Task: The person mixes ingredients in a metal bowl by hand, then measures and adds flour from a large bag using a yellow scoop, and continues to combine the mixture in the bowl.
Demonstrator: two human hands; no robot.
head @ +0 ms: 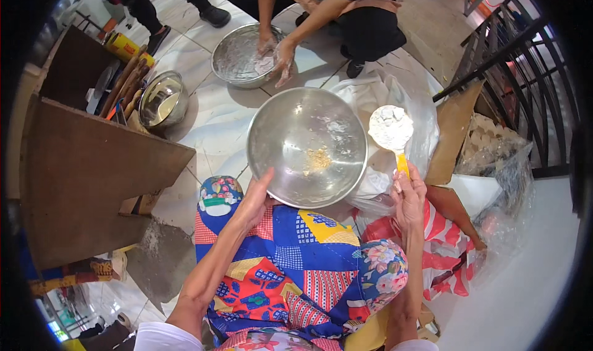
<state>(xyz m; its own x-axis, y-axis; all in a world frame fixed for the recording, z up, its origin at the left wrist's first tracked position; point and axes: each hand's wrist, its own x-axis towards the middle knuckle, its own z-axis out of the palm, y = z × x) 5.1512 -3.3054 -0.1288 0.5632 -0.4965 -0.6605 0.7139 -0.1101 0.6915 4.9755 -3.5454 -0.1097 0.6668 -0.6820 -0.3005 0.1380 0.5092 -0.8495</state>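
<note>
My left hand (259, 193) grips the lower left rim of a large stainless steel bowl (282, 133), thumb on the rim. In the bowl lie a small heap of yellowish granules (318, 159) and a thin patch of white powder. To the bowl's right, my right hand (409, 191) is closed on the yellow handle of a scoop (402, 163), which is heaped with white powder (391, 126). The scoop is held level, above a clear plastic bag (424, 133) that lies on the floor. The bowl is just in front of my patchwork-patterned lap.
Another person's whitened hands (283, 57) work in a second metal bowl (236, 75) ahead. A smaller metal bowl (178, 112) stands at the left, beside a brown wooden cabinet (102, 166). At the right are a cardboard box (451, 138), a red-and-white plastic bag (440, 249) and a black metal rack (509, 54).
</note>
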